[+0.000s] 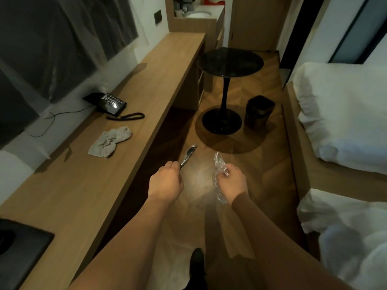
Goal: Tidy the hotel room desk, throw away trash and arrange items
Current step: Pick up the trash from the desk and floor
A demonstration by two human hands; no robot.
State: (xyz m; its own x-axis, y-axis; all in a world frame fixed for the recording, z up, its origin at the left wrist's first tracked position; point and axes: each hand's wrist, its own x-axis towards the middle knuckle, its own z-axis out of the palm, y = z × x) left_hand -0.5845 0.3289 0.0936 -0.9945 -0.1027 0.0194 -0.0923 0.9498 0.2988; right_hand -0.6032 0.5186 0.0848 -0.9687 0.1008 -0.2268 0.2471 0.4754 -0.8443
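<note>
Gripping a wrapped spoon [189,155] by its handle, my left hand [166,181] held it over the floor [261,164] just off the desk [129,114] edge, fingers curled tight round it, bowl end pointing away and up; my right hand [231,182] pinched a crumpled clear wrapper [218,174], which trailed down past the wrist; the two hands were near each other but apart. On the desk lay a rumpled grey cloth [111,141], and beyond it a black phone [111,103] with its coiled cord [127,116] lying beside it; a dark tray [23,245] sat at the desk's near end. On the floor ahead stood a round black table [229,61] on a single stem, with a dark bin [259,111] just beside its base; white bedding [343,114] filled the right side; my dark shoe [198,260] showed below, between my forearms.
</note>
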